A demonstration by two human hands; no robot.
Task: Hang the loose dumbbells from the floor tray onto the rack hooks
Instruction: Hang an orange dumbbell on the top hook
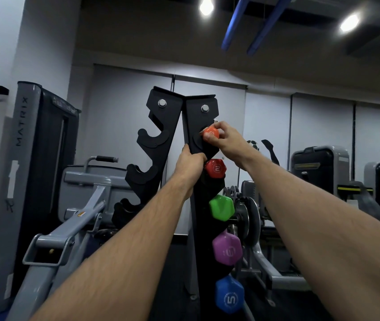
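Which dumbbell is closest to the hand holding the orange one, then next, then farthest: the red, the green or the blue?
From the right hand, going down the rack:
1. Red dumbbell, just below the hand.
2. Green dumbbell, midway down.
3. Blue dumbbell, at the bottom.

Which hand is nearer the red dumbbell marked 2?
Left. The left hand grips the rack edge right beside the red dumbbell; the right hand is higher, holding the orange dumbbell at the top hook.

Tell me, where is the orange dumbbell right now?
Centre of the head view: the orange dumbbell sits at the rack's top right hook, held by the right hand, above the red dumbbell.
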